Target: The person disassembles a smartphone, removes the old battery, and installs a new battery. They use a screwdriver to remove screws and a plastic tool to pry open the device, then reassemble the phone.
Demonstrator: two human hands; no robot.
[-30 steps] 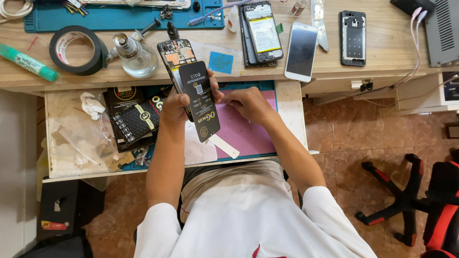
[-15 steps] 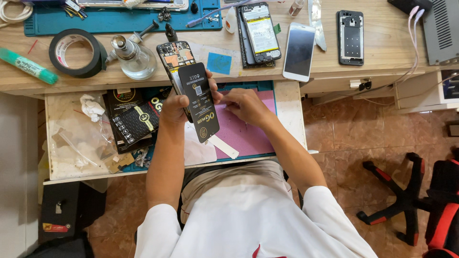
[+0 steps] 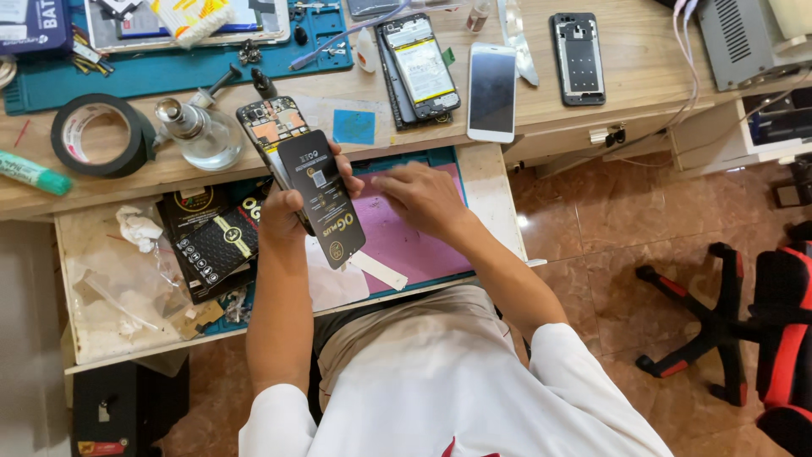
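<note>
1. Brown tiled floor on the right, carrying a red and black swivel chair; pushed well clear of the seat, presumably to leave leg room.
2. Long wooden workbench across the top, with a grey machine at its far right corner, cables trailing off it.
3. Pulled-out drawer beneath the bench, serving as a second, lower work level close to the lap.
4. Teal work mat on the bench's left part, strewn with small tools and screws; likely laid there to stop small parts rolling off.
5. Pink mat inside the drawer, directly under both hands.
6. Roll of black tape lying flat near the bench edge, a small glass bottle just beside it, within easy reach.
7. Three phones in a row on the bench: an opened one with its battery showing, a white one face up, a bare dark rear frame; kept apart from each other, seemingly sorted.
8. Black packets with gold print piled in the drawer left of the hands.
9. Left hand clamped around an opened phone together with a slim black packet, both held tilted above the drawer's front, circuit side up, probably for a clear view.
10. Right hand apart from the left, resting fingers-down on the pink mat, gripping nothing visible.
</note>
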